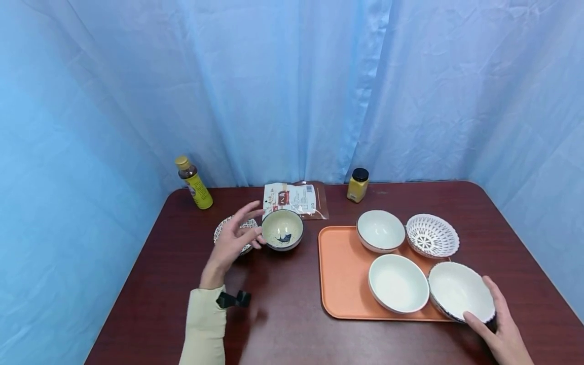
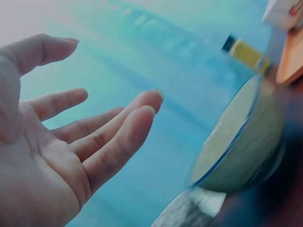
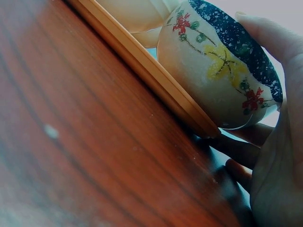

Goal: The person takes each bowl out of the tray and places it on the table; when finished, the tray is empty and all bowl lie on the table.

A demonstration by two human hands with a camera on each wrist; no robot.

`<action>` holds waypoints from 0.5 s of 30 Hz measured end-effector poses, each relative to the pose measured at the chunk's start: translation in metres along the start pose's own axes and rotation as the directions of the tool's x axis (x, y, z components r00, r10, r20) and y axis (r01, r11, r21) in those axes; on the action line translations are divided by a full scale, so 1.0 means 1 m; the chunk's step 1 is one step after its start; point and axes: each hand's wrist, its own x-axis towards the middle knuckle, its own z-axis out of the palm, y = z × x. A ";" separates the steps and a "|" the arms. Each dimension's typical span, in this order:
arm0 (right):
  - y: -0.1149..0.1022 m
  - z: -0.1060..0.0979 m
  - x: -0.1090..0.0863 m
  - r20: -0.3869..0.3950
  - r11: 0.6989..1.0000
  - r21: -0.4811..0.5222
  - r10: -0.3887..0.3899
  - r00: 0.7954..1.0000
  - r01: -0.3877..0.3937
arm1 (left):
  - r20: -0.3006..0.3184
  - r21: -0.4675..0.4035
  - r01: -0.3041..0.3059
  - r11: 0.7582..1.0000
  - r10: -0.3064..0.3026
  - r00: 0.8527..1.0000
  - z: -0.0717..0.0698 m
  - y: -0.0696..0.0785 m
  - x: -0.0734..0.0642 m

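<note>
My left hand (image 1: 234, 238) hovers over the small patterned dish (image 1: 249, 223), its fingers loosely spread and holding nothing. Beside it stands a cream bowl with a dark blue fish (image 1: 283, 230); the left wrist view shows a gap between the fingertips and this bowl (image 2: 236, 142). At the right end of the orange tray (image 1: 337, 284), my right hand (image 1: 502, 324) grips a white bowl (image 1: 461, 289) by its side, one digit at the rim. In the right wrist view red and yellow flowers decorate the bowl's outside (image 3: 213, 71), and other fingers reach low by the tray corner.
The tray also bears a pale bowl (image 1: 380, 230), a plain white bowl (image 1: 398, 284) and a white latticed bowl (image 1: 431, 235). Along the back are a yellow-labelled bottle (image 1: 197, 187), a brown and white packet (image 1: 296, 198) and a black-lidded yellow jar (image 1: 358, 186). Blue curtains enclose the table.
</note>
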 end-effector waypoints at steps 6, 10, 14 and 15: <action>-0.001 -0.001 0.001 0.015 1.000 0.003 0.013 1.000 -0.013 | 0.107 -0.046 0.029 0.998 -0.024 0.994 0.033 -0.014 0.013; 0.000 -0.001 0.000 0.017 1.000 0.007 0.003 1.000 -0.003 | 0.147 -0.026 0.055 0.998 -0.051 0.988 0.055 -0.022 0.021; 0.002 0.000 -0.001 0.005 1.000 0.009 -0.015 1.000 0.015 | 0.196 0.017 0.085 0.996 -0.087 0.977 0.079 -0.029 0.031; 0.002 0.000 -0.001 0.001 1.000 0.009 -0.022 1.000 0.022 | 0.208 0.018 0.098 0.995 -0.099 0.973 0.085 -0.031 0.033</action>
